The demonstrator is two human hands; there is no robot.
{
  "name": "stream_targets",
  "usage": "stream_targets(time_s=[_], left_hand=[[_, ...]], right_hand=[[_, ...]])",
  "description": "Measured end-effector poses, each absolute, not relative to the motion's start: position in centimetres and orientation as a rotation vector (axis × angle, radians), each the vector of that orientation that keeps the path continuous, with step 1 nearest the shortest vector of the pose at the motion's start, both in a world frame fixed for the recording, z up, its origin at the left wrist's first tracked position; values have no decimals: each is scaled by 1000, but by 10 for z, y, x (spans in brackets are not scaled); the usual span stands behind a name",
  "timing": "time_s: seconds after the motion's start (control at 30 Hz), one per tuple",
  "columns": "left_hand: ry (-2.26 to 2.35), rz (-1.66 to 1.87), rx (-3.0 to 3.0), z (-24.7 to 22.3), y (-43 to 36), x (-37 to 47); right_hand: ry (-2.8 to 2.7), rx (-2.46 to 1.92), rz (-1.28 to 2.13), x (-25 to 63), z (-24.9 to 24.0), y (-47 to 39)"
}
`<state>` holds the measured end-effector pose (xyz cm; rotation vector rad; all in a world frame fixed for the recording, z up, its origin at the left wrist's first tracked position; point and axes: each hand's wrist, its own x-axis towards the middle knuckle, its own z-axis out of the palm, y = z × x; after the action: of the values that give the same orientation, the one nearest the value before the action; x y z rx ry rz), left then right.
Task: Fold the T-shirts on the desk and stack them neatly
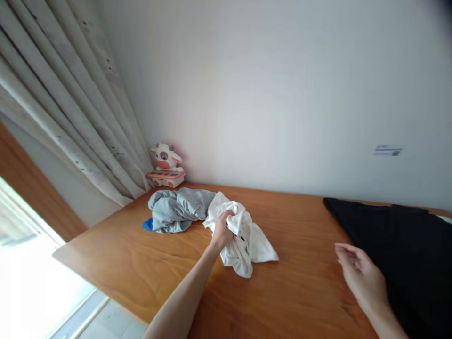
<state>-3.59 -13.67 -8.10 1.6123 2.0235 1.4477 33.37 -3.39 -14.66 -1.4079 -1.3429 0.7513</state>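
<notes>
My left hand [223, 231] is closed on a crumpled white garment [259, 242], bunched up near the middle of the wooden table. Part of the cloth hides the fingertips. Beside it, touching or almost touching on the left, lies a heap of grey clothing [176, 209] with a bit of blue cloth [148, 224] poking out beneath. My right hand [363, 275] is over the table at the right, its fingers curled in toward the thumb with nothing visible in them. Nearest to that hand is a black garment [406, 249], spread flat along the right side.
A toy cow with a small keyboard [165, 167] stands in the back left corner of the wooden table [141, 263]. Pale curtains [77, 94] hang at the left, by a bright window or door. Behind the table is a plain wall with a small label [387, 150].
</notes>
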Motion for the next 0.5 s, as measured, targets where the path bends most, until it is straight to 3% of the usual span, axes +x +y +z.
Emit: stream_targets(time_s=[0.13,0.3,0.4,0.5], left_hand=[[2037,1718,1555,-29,-143,-72],[1964,2348,1814,72,-171,-118],[2094,2300,2099,108,-185,-147],[2370,1878,2194,103,-194,-179]], right_hand=[[-1345,-1350,781,331,-152,-31],[-1278,-1354,857,331,-153,-31],[-1271,-1350,872,331,-150,-32],[-1276,-1317,866,330,-145,-36]])
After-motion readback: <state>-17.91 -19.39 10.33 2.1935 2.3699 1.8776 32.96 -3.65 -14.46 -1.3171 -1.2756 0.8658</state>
